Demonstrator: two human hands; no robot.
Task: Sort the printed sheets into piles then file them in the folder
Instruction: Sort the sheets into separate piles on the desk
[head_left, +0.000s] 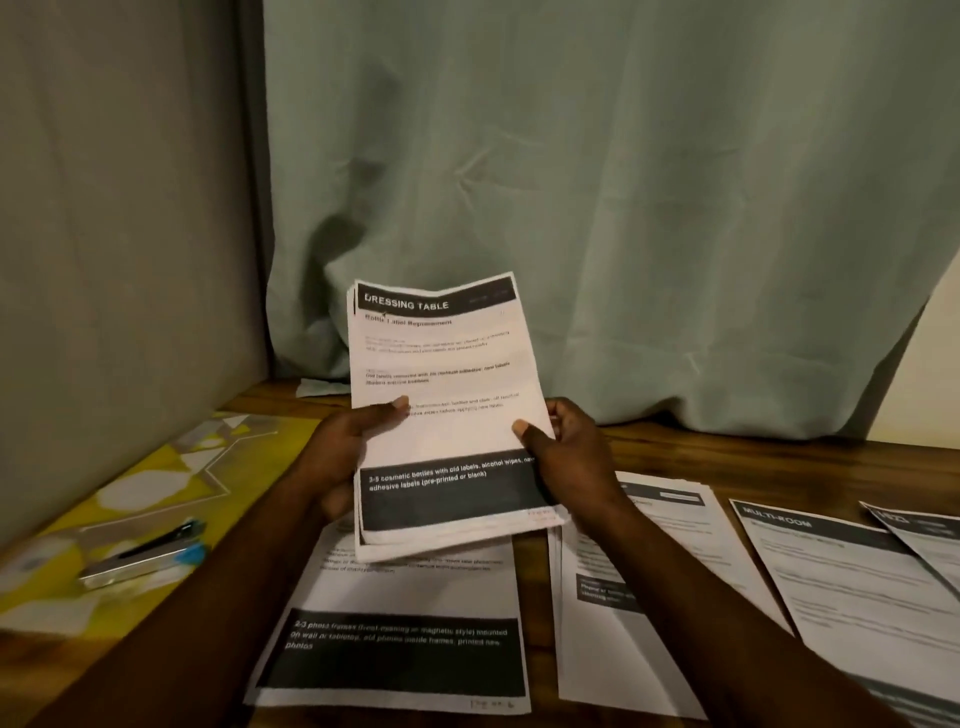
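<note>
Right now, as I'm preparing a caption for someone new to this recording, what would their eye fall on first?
First the stack of sheets held up in the centre, its top page headed DRESSING TABLE, gripped by the left hand and right hand at its sides. Below it, sorted piles lie side by side on the wooden table, and a yellow folder lies at the far left.

Bare forearms lead to the left hand and right hand, thumbnails trimmed short.
</note>
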